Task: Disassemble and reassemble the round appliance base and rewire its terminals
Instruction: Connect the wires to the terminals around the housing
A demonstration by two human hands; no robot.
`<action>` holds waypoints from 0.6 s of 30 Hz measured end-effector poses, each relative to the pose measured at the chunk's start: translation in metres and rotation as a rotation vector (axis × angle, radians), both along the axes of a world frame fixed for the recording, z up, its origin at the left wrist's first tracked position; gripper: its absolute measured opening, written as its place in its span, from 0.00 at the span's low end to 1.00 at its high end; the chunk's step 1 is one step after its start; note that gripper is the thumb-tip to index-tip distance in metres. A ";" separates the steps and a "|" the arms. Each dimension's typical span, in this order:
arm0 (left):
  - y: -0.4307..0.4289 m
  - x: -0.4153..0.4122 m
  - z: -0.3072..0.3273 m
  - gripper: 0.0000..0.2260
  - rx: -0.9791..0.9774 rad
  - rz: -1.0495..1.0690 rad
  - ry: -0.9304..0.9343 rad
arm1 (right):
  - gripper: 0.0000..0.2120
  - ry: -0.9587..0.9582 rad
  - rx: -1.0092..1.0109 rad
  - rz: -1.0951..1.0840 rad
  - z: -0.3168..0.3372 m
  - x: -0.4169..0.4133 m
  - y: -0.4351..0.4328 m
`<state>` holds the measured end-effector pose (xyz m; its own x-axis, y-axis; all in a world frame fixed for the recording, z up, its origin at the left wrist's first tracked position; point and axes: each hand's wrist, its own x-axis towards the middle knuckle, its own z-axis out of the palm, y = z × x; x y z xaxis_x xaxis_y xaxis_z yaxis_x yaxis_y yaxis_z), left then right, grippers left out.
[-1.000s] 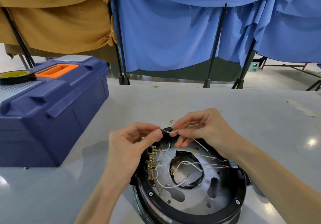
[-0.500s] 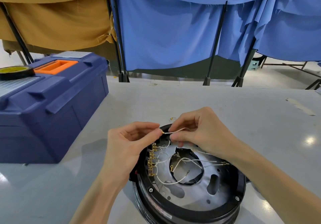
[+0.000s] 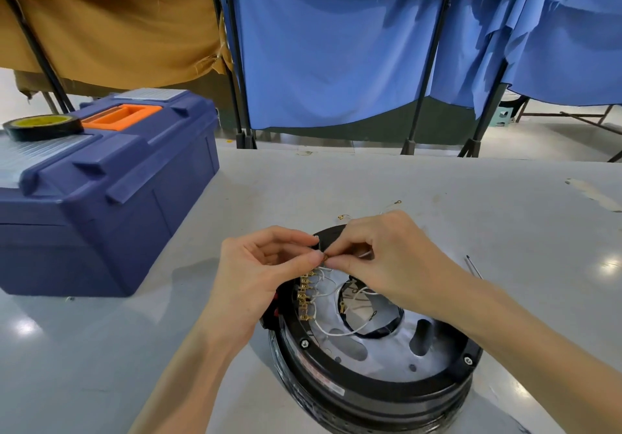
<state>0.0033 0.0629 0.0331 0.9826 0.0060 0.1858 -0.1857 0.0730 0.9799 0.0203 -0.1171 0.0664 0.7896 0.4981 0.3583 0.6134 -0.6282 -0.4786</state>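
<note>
Grey glossy tabletop (image 3: 336,181), spotted with glare, is backed by blue cloth curtains (image 3: 336,46) and a mustard-yellow drape (image 3: 117,29) hung on black stands.

Head view. The round black appliance base (image 3: 370,386) sits near the front edge of the table, open side up, with its silver metal inner plate (image 3: 397,349) exposed. A row of brass terminals (image 3: 304,295) runs along the left inner rim. Several loose white leads (image 3: 350,331) trail from it across the central opening, and some ends hang free. The left hand (image 3: 262,275) and right hand (image 3: 380,258) meet above the far-left rim, just over the top of the row. The left thumb and forefinger pinch a small brass connector (image 3: 325,258). The right thumb and forefinger pinch the thin white wire (image 3: 365,254) just behind it. The other fingers of both hands are curled. Fingers cover the joint, so it cannot be told whether the connector touches a terminal.

A navy plastic toolbox with orange handle (image 3: 117,198) stands at left, with a black tape roll with yellow core (image 3: 42,126) on its lid. A loose ring terminal (image 3: 397,202) lies beyond the base, and a thin dark tool (image 3: 473,265) lies to its right.

Assessed risks:
- The terminals sit close together and look alike, so the connector could seat on the wrong one.
- The pinch is fine and the part is tiny. A slip would likely drop it through the plate openings.
- Pulling on the wire rather than the connector may strain the crimp.
- A sleeve or wrist could snag the free leads.
- The loose ring terminal could be brushed off the table unnoticed.
</note>
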 end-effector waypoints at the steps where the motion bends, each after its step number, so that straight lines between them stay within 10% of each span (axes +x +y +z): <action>1: 0.001 -0.001 -0.001 0.10 0.023 0.002 -0.002 | 0.05 0.021 -0.002 0.010 -0.001 -0.001 0.000; 11: 0.002 -0.005 -0.004 0.09 0.110 0.043 -0.045 | 0.05 -0.114 -0.045 0.020 -0.011 -0.011 0.002; 18: 0.022 -0.003 -0.009 0.24 0.680 0.246 0.152 | 0.03 0.248 -0.122 0.104 -0.018 -0.016 0.002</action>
